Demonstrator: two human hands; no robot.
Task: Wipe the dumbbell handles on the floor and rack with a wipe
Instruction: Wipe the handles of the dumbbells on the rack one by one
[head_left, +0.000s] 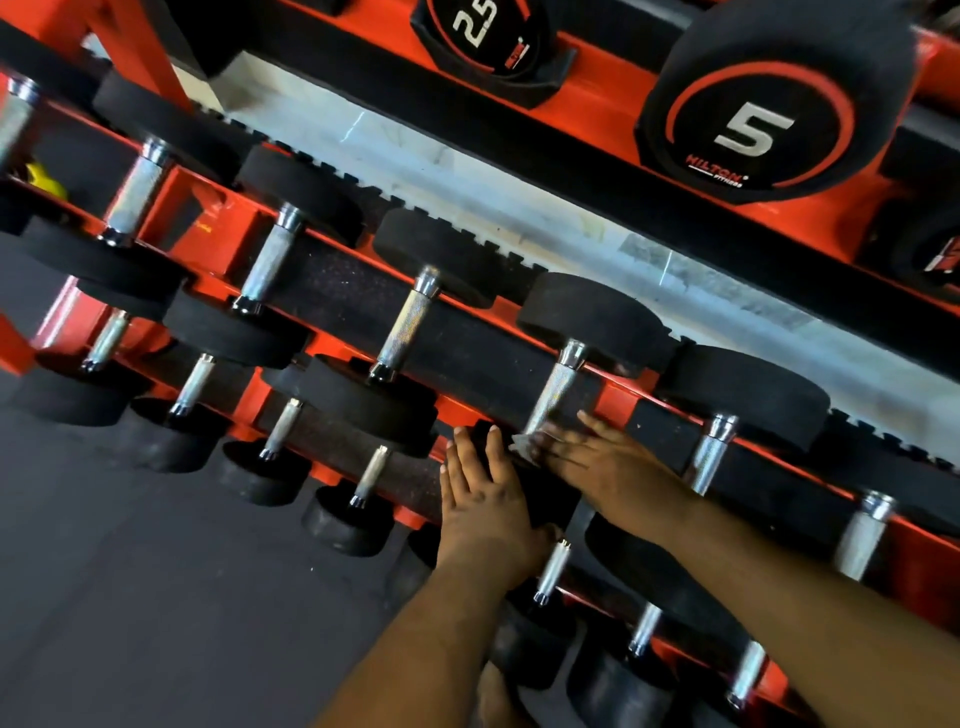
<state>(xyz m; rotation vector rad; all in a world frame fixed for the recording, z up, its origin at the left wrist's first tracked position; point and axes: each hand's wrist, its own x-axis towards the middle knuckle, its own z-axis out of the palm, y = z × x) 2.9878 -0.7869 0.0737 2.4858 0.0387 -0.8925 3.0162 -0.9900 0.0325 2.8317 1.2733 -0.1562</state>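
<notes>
Right hand (587, 457) is laid over the lower end of one chrome dumbbell handle (553, 395) on the middle tier of the red rack (628, 400), and a pale wipe (524, 441) is seen bunched under its blurred fingers, pressed against the metal; whether the fingers are wrapped fully round the bar cannot be told. Left hand (485, 499) is spread flat, fingers straight and apart, on the black head of that same dumbbell at the rack's front edge, apparently to steady it. The handle is knurled steel, stiff and likely grippy rather than slick, so the wipe may be expected to drag and snag a little; it is thin, soft and easily torn, and is best kept folded under the fingertips and closed round the bar. The dumbbell is judged heavy and is better left seated in its cradle than lifted. More handles are lined up along the same tier toward both ends, with others on the lower tier, while plates marked 25 and 5 are seen on the upper shelf.
</notes>
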